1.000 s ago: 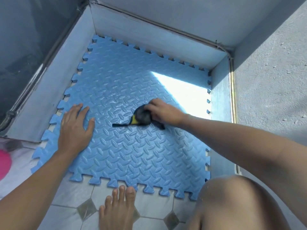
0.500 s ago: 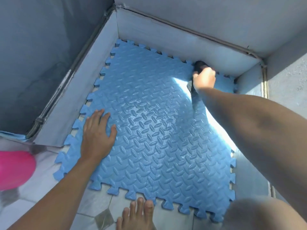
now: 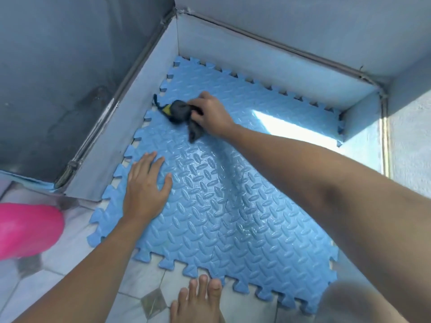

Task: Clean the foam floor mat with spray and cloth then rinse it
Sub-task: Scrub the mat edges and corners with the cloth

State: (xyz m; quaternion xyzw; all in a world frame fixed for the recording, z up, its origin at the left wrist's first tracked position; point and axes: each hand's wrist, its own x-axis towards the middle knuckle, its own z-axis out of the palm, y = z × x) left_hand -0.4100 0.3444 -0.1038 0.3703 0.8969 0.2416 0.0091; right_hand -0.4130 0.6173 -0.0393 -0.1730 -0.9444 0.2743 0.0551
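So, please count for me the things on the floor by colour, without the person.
Blue: 1, the foam mat
Dark grey: 1, the cloth, bunched under the right hand
Pink: 1, a blurred object at the left edge
Total: 3

The tiled floor [image 3: 140, 283] is carrying a blue foam mat [image 3: 233, 217] lying flat in the walled corner, a pink object [image 3: 25, 229] sitting just left, and a bare foot [image 3: 198, 301] resting at the mat's near edge.

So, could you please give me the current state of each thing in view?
foam mat: flat on the floor, surface looks wet and glossy
dark cloth: bunched, pressed on the mat's far left part
right hand: gripping the cloth
left hand: open, flat on the mat
pink object: blurred, at the left edge
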